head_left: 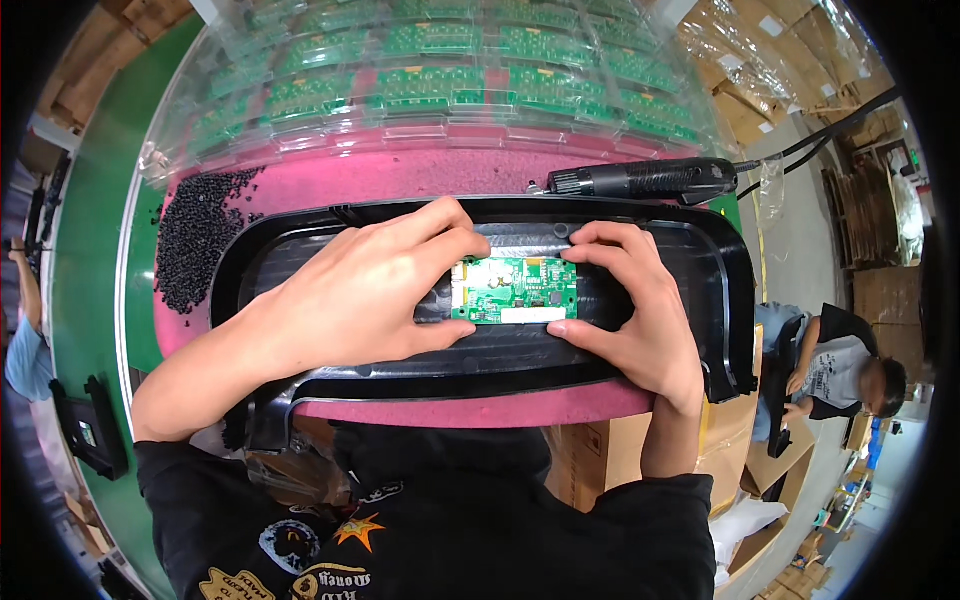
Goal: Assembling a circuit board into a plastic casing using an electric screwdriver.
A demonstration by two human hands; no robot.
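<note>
A green circuit board (515,290) lies level inside a long black plastic housing (380,375), near its middle. My left hand (390,285) grips the board's left end, thumb at the lower corner and fingers at the upper one. At the opposite end, my right hand (640,310) pinches the board the same way between thumb and fingers. Whether the board touches the housing floor is hard to tell. Behind the housing's far rim rests a black electric screwdriver (645,180), its tip pointing left and its cable running off to the right.
A pile of small black screws or similar parts (200,235) lies left of the housing on the pink mat (420,170). Clear plastic trays of green boards (430,85) stand behind. Cardboard boxes (620,460) sit below right. Another person (830,365) works at the far right.
</note>
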